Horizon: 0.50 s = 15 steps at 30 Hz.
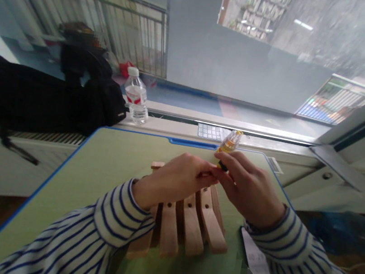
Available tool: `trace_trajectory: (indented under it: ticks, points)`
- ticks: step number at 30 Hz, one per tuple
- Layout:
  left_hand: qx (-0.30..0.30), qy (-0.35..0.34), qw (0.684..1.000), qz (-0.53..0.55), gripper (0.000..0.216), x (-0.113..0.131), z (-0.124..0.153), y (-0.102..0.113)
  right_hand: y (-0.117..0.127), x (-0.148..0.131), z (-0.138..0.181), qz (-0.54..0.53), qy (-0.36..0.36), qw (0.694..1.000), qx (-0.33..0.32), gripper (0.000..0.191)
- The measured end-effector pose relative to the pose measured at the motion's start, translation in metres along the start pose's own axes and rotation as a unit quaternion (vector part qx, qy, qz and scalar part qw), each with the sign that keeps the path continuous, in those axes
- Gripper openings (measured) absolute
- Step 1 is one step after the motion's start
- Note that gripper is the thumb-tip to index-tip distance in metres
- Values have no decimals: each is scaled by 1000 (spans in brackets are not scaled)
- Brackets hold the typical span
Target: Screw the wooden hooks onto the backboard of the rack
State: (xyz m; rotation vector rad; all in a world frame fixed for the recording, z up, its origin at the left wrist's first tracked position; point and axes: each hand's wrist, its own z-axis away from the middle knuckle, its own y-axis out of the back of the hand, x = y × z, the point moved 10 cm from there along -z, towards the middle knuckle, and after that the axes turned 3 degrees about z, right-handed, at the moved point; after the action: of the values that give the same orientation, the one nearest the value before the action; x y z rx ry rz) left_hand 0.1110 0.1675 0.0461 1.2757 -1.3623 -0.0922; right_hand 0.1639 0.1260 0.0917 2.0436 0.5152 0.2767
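A wooden piece with several curved slats [170,233], each with a dark hole or screw in it, lies on the table under my hands. My left hand [179,173] reaches across its far part, fingers bent and pinched close to my right fingertips; what they hold, if anything, is hidden. In my right hand [252,186], a small black-and-yellow tool handle [222,166] shows between thumb and fingers. The rest of that tool is covered by the hand. Just beyond stands or lies a clear and yellow bottle-like thing [230,142], partly behind my right fingers.
The light green table [114,159] has a blue edge. A water bottle [136,98] stands on the window sill, beside a black bag [37,97]. A phone-like flat thing [255,258] lies by my right sleeve. A white-and-blue grid [209,132] rests at the sill.
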Motion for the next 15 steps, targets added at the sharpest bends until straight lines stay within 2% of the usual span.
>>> trace_trajectory:
  ticks: [5,11,15]
  points:
    - [40,28,997,-59,24,-4,1,9,2,-1,2,4,-7,1000,-11,31]
    - [27,7,999,-34,21,5,2,12,3,-5,1,-29,-10,998,-48,39]
    - [12,3,1000,-12,17,4,1,9,3,-6,-1,-50,5,998,-44,33]
